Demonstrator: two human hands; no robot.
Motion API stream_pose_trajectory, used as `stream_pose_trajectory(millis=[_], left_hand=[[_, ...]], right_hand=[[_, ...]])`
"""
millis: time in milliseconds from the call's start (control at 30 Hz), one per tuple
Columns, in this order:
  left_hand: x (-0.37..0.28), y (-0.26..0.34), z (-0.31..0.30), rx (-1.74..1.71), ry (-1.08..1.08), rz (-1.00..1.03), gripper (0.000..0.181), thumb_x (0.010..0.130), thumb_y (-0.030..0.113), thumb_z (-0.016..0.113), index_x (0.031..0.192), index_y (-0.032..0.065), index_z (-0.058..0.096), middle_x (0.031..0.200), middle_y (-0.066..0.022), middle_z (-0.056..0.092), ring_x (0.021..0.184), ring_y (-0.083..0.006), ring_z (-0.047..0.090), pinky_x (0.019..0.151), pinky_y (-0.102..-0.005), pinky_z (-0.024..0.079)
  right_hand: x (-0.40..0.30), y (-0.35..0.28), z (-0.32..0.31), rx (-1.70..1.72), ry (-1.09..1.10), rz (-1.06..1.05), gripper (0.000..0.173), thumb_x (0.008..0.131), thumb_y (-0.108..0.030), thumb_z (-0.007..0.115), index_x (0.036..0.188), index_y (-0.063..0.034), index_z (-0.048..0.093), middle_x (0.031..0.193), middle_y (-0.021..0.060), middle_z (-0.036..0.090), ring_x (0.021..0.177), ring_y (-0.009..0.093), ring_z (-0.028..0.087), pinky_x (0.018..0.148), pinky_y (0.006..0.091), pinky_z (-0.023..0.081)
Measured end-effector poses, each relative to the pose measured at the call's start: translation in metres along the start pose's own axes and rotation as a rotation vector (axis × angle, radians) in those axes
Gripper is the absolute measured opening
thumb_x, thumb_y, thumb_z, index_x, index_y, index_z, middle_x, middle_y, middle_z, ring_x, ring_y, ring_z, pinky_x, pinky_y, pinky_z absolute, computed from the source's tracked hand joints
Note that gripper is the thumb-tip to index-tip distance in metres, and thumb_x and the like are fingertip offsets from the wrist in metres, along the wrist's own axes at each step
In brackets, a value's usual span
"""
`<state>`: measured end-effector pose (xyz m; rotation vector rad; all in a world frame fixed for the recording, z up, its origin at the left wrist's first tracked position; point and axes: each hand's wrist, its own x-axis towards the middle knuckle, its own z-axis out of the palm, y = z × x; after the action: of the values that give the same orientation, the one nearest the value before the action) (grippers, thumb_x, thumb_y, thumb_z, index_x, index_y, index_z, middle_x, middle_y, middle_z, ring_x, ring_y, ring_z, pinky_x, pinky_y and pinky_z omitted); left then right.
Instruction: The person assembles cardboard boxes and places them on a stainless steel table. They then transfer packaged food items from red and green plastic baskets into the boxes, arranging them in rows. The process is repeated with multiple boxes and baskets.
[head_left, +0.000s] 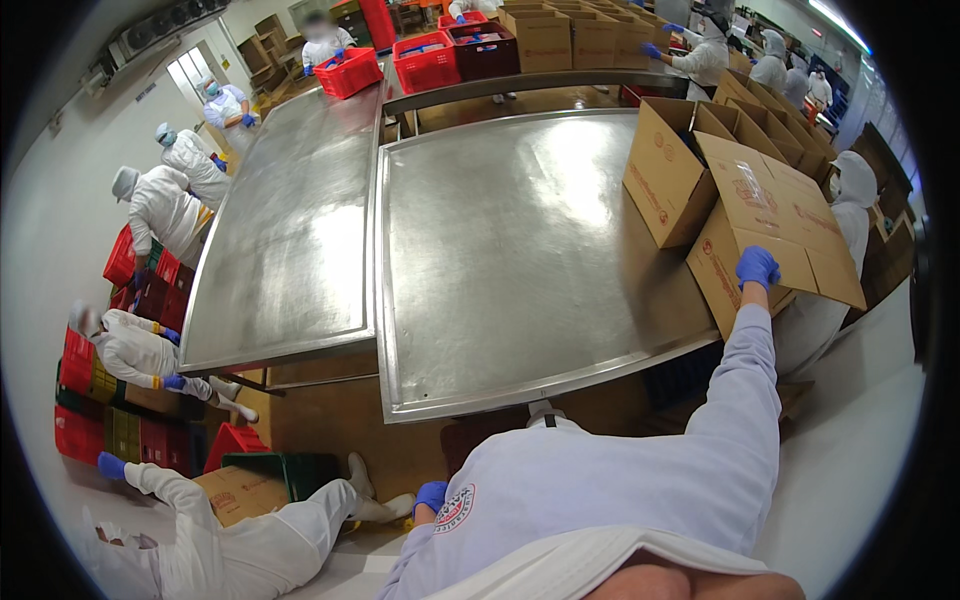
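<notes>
My right hand, in a blue glove, is closed on the near edge of a creased cardboard panel with red print and shiny tape. This panel slopes over a brown carton at the right end of the steel table. Whether the panel is separate or part of a carton is unclear. An open carton stands tilted just to its left. Low beside my body is my left hand, also blue-gloved and partly hidden by my sleeve; its fingers cannot be made out.
A second steel table adjoins on the left. Red crates and open cartons line the far bench. Co-workers in white stand around, one close behind the right-hand cartons, another at lower left beside stacked crates.
</notes>
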<state>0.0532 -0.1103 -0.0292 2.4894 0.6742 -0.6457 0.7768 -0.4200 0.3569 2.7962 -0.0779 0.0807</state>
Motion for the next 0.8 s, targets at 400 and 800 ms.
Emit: stream_pose_trajectory(millis=[400, 800], left_hand=[[0.009, -0.012, 0.018, -0.205, 0.025, -0.025, 0.029, 0.077, 0.031, 0.051, 0.090, 0.0099, 0.065, 0.095, -0.0163, 0.062, 0.088, -0.0337, 0.060, 0.072, -0.0410, 0.048], [0.007, -0.010, 0.002, -0.109, -0.056, 0.008, 0.030, 0.078, 0.033, 0.051, 0.091, 0.0103, 0.065, 0.094, -0.0160, 0.062, 0.086, -0.0331, 0.060, 0.072, -0.0411, 0.048]], right_hand=[[0.005, 0.000, 0.009, -0.024, 0.033, 0.014, 0.018, 0.073, -0.012, 0.058, 0.088, -0.0068, 0.067, 0.082, 0.0151, 0.065, 0.070, 0.036, 0.064, 0.054, 0.0484, 0.049], [0.009, 0.003, 0.010, 0.032, -0.021, 0.023, 0.016, 0.073, -0.014, 0.061, 0.087, -0.0081, 0.068, 0.088, 0.0140, 0.065, 0.077, 0.039, 0.061, 0.055, 0.0549, 0.044]])
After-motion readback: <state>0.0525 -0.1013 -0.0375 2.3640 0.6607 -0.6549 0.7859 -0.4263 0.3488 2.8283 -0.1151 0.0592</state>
